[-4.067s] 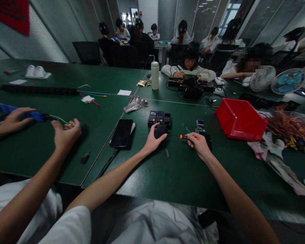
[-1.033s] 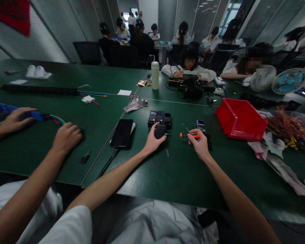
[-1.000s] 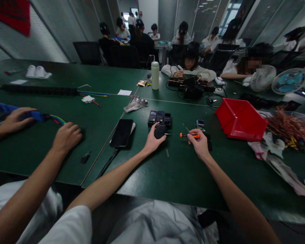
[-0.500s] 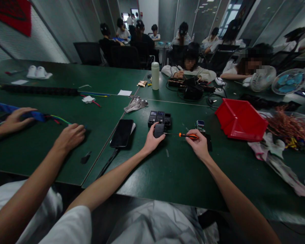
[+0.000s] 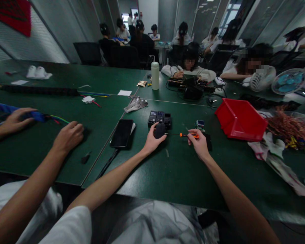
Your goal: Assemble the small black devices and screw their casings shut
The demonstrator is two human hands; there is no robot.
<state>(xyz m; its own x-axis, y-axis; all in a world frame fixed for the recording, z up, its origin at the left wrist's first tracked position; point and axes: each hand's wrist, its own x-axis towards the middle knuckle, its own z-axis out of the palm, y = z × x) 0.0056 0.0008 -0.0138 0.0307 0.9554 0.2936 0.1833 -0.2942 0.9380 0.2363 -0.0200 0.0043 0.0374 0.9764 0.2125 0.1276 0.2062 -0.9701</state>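
Note:
My left hand (image 5: pixel 152 140) is closed around a small black box-shaped part (image 5: pixel 160 131), with thumb and fingers on its sides. My right hand (image 5: pixel 198 142) grips an orange and black screwdriver (image 5: pixel 189 135). The thin shaft points left, its tip at or close to the box's right side; I cannot tell whether it touches. Just beyond my left hand stands a black device with several sections (image 5: pixel 159 118). A small circuit board (image 5: pixel 200 124) lies behind my right hand, and a flat black piece (image 5: pixel 208 142) is partly hidden by it.
A black phone (image 5: pixel 122 133) with a cable lies left of my left hand. The red bin (image 5: pixel 240 120) stands to the right, near copper wires (image 5: pixel 286 125). A co-worker's hands (image 5: pixel 69 137) work on blue-sleeved cable (image 5: pixel 37 114) at left. A bottle (image 5: pixel 155 76) stands farther back.
The black box in my left hand has turned or shifted slightly right. My right hand's fingers have changed position on the screwdriver handle. The co-worker's nearer hand has moved slightly left.

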